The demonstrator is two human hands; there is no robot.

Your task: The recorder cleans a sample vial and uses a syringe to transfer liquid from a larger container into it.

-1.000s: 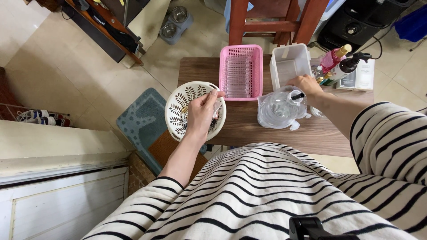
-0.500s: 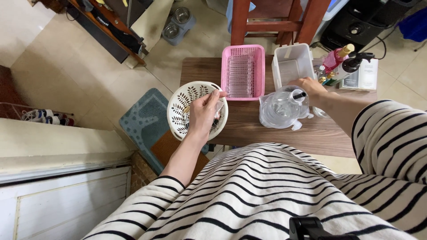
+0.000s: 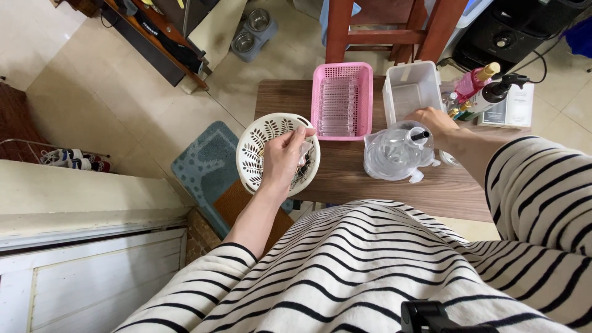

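1. A small brown wooden table is seen from above, with a striped sleeve reaching to it on each side.
2. A round cream basket with leaf-shaped cut-outs is found at the table's left edge, partly overhanging it.
3. The left hand is placed inside this basket, its fingers curled around a small clear item; what the item is cannot be told.
4. A clear plastic jug is set on the table to the right of the basket, well apart from it.
5. The right hand is laid on the jug's top by the dark spout; whether it is clasped or merely resting cannot be told.
6. A pink rectangular basket is placed at the far side of the table, and a white rectangular bin is stood just beside it.
7. Several bottles are grouped at the far right corner, near the right hand.
8. A blue mat is spread on the tiled floor to the left of the table.
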